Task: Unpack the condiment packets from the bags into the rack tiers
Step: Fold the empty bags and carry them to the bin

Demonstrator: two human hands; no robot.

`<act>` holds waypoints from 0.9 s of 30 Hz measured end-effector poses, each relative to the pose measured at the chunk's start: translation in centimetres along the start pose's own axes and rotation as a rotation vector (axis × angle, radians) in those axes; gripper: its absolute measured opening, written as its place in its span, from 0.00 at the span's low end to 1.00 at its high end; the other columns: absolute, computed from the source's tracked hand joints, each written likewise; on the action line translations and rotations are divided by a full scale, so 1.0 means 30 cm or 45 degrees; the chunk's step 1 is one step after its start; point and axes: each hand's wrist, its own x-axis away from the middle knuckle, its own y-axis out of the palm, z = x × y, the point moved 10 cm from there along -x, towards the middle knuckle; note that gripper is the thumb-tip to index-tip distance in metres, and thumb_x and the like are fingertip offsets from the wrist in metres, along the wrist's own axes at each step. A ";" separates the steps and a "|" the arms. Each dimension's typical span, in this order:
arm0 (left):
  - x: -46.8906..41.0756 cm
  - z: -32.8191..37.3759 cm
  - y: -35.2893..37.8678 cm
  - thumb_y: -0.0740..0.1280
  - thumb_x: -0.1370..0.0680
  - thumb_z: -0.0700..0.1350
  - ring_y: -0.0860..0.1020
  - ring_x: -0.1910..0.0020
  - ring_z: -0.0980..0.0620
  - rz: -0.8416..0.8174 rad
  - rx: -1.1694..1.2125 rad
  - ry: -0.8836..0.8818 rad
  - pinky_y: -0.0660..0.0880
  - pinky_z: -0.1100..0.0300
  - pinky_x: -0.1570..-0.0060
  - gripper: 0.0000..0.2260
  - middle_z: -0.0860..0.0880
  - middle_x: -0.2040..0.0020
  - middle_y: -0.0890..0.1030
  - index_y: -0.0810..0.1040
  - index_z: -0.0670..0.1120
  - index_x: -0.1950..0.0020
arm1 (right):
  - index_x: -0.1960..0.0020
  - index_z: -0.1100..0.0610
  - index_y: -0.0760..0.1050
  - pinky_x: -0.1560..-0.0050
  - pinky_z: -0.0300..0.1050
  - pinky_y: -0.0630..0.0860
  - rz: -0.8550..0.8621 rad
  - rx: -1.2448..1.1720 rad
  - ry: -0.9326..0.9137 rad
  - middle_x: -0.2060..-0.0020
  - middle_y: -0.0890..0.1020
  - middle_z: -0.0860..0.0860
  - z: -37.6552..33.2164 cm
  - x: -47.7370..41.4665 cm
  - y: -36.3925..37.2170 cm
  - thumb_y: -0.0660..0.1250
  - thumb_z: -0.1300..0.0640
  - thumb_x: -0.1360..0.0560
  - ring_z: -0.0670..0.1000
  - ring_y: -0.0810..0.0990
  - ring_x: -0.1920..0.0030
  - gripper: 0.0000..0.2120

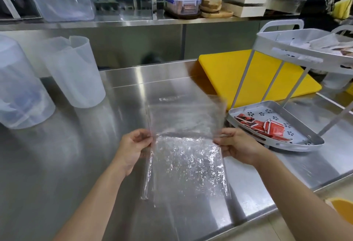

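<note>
An empty clear plastic bag [185, 156] is stretched flat above the steel table, folded across its middle. My left hand [133, 145] pinches its left edge and my right hand [236, 145] pinches its right edge. To the right stands a white two-tier rack [275, 80]. Its lower tier [298, 141] holds several red condiment packets [267, 126]. The upper tier [286, 49] holds pale packets [328, 44], partly cut off by the frame edge.
A yellow cutting board [229, 72] lies under and behind the rack. Two translucent plastic jugs [76, 72] stand at the left. A raised shelf [133, 21] behind carries lidded containers and wooden boards. The table's front edge [267, 210] runs diagonally at the lower right.
</note>
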 end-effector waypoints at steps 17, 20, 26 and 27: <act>0.110 -0.103 0.105 0.77 0.38 0.49 0.79 0.47 0.48 -0.390 0.029 -0.404 0.77 0.57 0.66 0.35 0.49 0.39 0.78 0.68 0.49 0.34 | 0.75 0.58 0.80 0.74 0.38 0.74 0.247 0.142 -0.211 0.75 0.81 0.50 -0.049 -0.021 -0.066 0.55 0.75 0.27 0.48 0.73 0.74 0.25; 0.080 -0.061 0.094 0.72 0.31 0.35 0.82 0.61 0.53 -0.246 -0.244 -0.182 0.76 0.66 0.69 0.16 0.52 0.60 0.85 0.75 0.43 0.45 | 0.72 0.57 0.81 0.64 0.39 0.76 0.228 0.240 -0.248 0.64 0.84 0.49 -0.062 -0.005 -0.056 0.57 0.77 0.29 0.48 0.79 0.62 0.24; 0.050 0.123 0.140 0.69 0.30 0.38 0.80 0.55 0.47 -0.269 -0.807 0.243 0.75 0.51 0.49 0.13 0.45 0.53 0.83 0.77 0.51 0.48 | 0.42 0.55 0.76 0.50 0.37 0.74 0.230 0.558 -0.398 0.44 0.79 0.56 -0.173 0.061 -0.020 0.66 0.73 0.32 0.51 0.77 0.44 0.22; 0.054 0.164 0.174 0.68 0.31 0.42 0.80 0.53 0.46 -0.344 -0.934 0.314 0.74 0.51 0.47 0.13 0.46 0.53 0.83 0.77 0.53 0.48 | 0.39 0.52 0.74 0.49 0.37 0.75 0.139 0.626 -0.378 0.43 0.79 0.53 -0.180 0.068 0.013 0.69 0.69 0.32 0.49 0.77 0.43 0.24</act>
